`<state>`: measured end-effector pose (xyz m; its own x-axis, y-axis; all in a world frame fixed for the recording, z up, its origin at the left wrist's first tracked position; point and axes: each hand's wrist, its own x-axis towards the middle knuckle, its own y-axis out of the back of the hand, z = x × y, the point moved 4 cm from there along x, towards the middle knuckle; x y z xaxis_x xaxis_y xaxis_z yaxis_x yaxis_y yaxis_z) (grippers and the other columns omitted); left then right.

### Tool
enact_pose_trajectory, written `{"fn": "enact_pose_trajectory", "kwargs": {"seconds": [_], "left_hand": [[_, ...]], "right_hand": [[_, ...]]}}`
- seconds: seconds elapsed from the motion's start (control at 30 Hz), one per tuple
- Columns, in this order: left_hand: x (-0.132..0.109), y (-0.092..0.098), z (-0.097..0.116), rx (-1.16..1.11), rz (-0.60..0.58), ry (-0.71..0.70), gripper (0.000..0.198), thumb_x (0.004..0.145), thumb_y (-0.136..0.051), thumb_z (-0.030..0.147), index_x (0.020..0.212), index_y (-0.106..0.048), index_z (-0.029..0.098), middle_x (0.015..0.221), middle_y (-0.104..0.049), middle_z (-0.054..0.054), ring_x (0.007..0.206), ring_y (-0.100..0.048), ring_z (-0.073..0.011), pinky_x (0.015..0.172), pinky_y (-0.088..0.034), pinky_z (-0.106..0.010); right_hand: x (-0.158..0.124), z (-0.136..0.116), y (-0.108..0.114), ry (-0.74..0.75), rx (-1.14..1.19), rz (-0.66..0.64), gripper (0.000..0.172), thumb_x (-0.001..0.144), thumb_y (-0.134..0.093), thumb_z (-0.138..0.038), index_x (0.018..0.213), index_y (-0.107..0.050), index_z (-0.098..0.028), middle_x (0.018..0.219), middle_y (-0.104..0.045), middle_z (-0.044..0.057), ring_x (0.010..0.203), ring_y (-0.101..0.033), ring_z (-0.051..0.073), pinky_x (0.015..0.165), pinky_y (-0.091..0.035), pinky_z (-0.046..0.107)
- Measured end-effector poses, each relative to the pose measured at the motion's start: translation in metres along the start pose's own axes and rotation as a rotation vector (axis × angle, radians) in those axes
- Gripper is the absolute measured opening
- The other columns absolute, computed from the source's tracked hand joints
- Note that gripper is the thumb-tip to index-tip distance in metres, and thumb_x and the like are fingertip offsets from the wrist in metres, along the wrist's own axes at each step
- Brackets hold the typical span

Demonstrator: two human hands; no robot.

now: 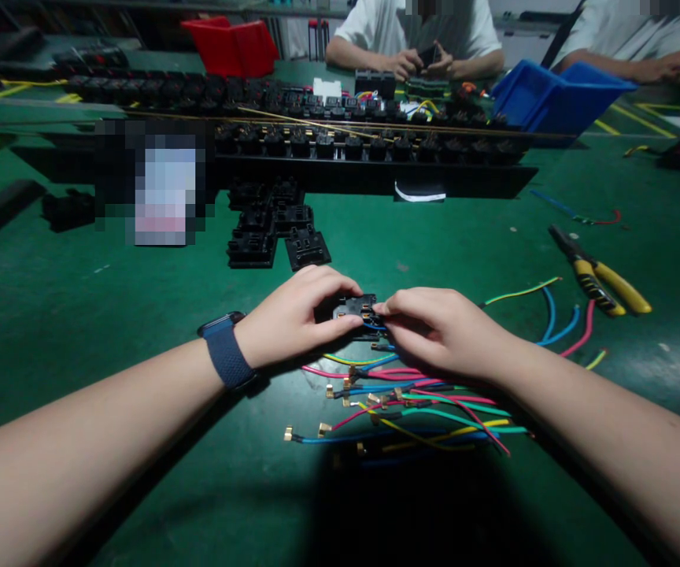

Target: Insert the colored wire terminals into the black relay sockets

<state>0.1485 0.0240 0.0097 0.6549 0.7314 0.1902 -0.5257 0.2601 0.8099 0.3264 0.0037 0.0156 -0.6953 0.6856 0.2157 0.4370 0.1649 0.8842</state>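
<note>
Item: small black plastic socket module with brass contacts (356, 309), low over the green counter (109, 315) at centre, gripped from both sides. No brand, label or writing legible on it; the one card-like patch farther back was blurred beyond reading.

Left hand (293, 316): fingers curled closed on the module's left edge; dark blue watch strap (227, 352) at the wrist.

Right hand (440, 331): fingertips pinched on a blue wire (374, 323) at the module's right edge.

Beneath the hands: loose bundle of coloured wires with brass terminals (411, 413), partly hidden by the right wrist.

Behind: stack of black socket modules (272, 228); long black rail of fitted sockets (369, 150).

Right: yellow-handled pliers (603, 276); blue plastic bin (558, 98). Far left: red plastic bin (230, 46).

Across the counter: two other persons' hands.
</note>
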Motion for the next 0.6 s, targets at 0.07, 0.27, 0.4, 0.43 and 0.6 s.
{"fn": "enact_pose_trajectory", "kwargs": {"seconds": [0.07,0.27,0.4,0.43,0.6], "left_hand": [[-0.0003,0.0001,-0.0002,0.002,0.003,-0.002,0.036,0.086,-0.056,0.045,0.109,-0.059,0.018,0.105,-0.063,-0.006,0.1,-0.055,-0.0205,0.09,-0.044,-0.035],[-0.0012,0.0005,0.0002,0.004,0.001,-0.001,0.036,0.086,-0.056,0.045,0.109,-0.06,0.017,0.105,-0.063,-0.006,0.1,-0.055,-0.0202,0.09,-0.043,-0.035],[-0.0008,0.0005,0.0007,-0.004,-0.001,-0.002,0.036,0.086,-0.057,0.044,0.11,-0.06,0.017,0.105,-0.063,-0.006,0.101,-0.054,-0.0202,0.091,-0.043,-0.035],[-0.0006,0.0005,0.0007,-0.002,0.0,-0.003,0.036,0.086,-0.057,0.044,0.11,-0.06,0.017,0.105,-0.063,-0.006,0.101,-0.054,-0.0202,0.091,-0.043,-0.035],[-0.0006,0.0003,0.0005,-0.001,0.006,-0.007,0.036,0.086,-0.056,0.044,0.11,-0.06,0.017,0.105,-0.063,-0.007,0.1,-0.055,-0.0204,0.09,-0.044,-0.035]], "right_hand": [[0.0,0.0004,-0.0006,-0.039,0.033,-0.005,0.012,0.086,-0.051,-0.02,0.095,-0.058,-0.018,0.084,-0.067,0.004,0.071,-0.061,0.014,0.063,-0.044,0.024],[0.0003,0.0009,-0.0018,-0.074,0.078,-0.008,0.016,0.086,-0.051,-0.02,0.101,-0.057,-0.019,0.089,-0.068,0.003,0.075,-0.063,0.015,0.065,-0.046,0.025],[-0.0004,0.0014,-0.0021,-0.044,0.047,0.0,0.019,0.087,-0.05,-0.021,0.104,-0.057,-0.019,0.094,-0.068,0.004,0.08,-0.063,0.015,0.069,-0.047,0.026],[-0.0007,0.0015,-0.0021,-0.034,0.038,0.003,0.019,0.087,-0.05,-0.021,0.105,-0.058,-0.019,0.094,-0.068,0.004,0.08,-0.063,0.015,0.069,-0.047,0.026],[-0.0023,0.0008,-0.0018,0.015,-0.031,0.02,0.02,0.086,-0.051,-0.019,0.103,-0.06,-0.016,0.088,-0.068,0.005,0.078,-0.062,0.016,0.068,-0.046,0.026]]}}
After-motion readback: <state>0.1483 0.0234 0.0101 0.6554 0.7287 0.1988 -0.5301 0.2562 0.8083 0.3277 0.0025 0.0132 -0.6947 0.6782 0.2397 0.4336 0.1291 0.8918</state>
